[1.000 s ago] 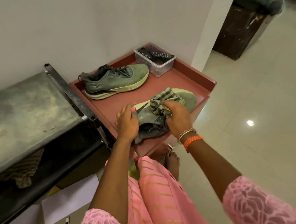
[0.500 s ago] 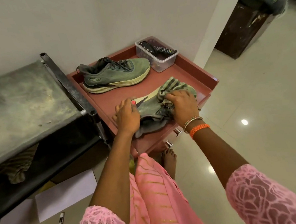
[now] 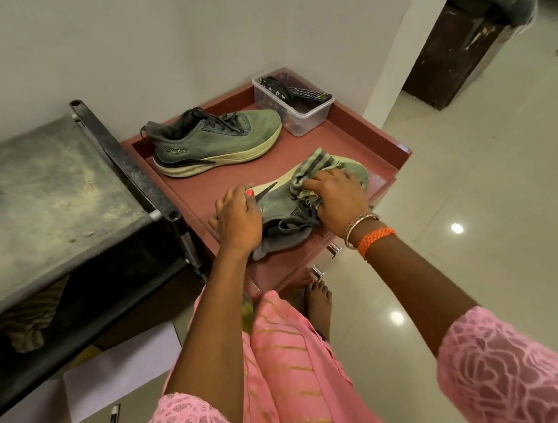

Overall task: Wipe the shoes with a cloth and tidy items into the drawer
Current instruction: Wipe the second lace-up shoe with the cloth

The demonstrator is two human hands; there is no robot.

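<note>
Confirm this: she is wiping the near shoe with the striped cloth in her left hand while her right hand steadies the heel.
The hands are swapped. In the head view, the right hand presses the striped cloth onto the near shoe, and the left hand steadies the heel end.

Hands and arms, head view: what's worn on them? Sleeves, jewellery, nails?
Both arms wear short pink lace sleeves with a floral pattern. The right hand has thin metallic bangles and a braided orange band at the wrist. The left hand has a bare wrist and pink-red polish on the thumbnail.
</note>
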